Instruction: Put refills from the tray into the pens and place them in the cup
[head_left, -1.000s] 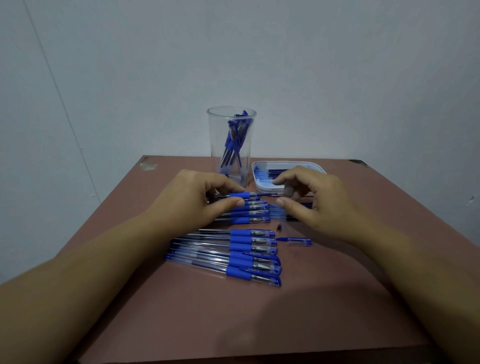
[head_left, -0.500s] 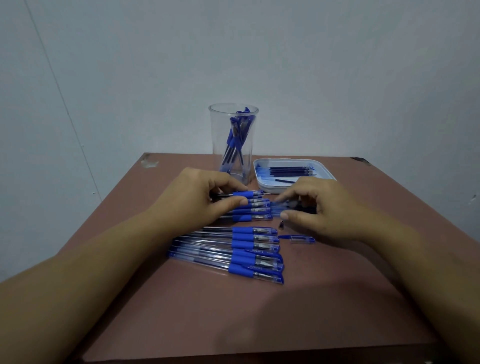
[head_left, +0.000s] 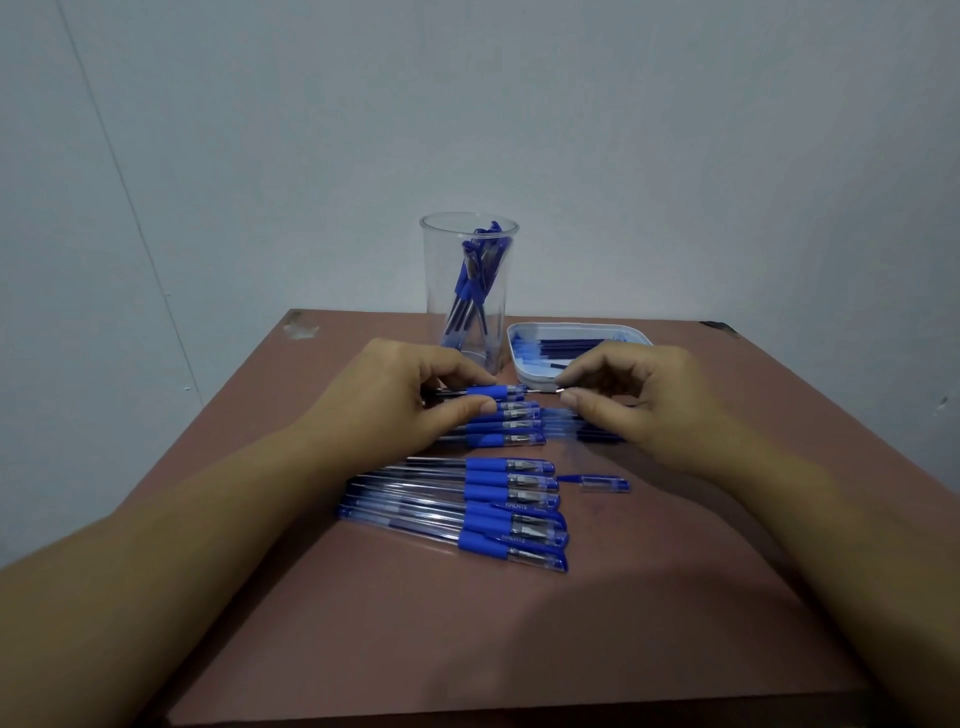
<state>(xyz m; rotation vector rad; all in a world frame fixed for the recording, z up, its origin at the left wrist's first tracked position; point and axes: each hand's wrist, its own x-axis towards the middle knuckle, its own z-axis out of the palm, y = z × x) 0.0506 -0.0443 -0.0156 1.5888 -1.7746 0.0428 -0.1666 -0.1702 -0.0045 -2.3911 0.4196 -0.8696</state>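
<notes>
Two hands meet just before the cup (head_left: 467, 291): left hand (head_left: 405, 395) grips a pen (head_left: 493, 392) level, right hand (head_left: 639, 400) pinches what seems a refill (head_left: 543, 389), lining it up to slide in.

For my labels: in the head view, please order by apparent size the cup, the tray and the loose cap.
Largest: cup.
Next: tray, but the right hand hides part, so cup against tray is unsure.
Smallest, clearly: loose cap.

- A reddish-brown table (head_left: 519, 634) with a flat, matte top.
- A pale chipped patch (head_left: 300, 328) at the table's far left corner.
- A dark chip (head_left: 719, 326) at its far right corner.
- A plain grey-white wall (head_left: 623, 130) behind the table, with a thin slanted line (head_left: 129, 197) on its left part.
</notes>
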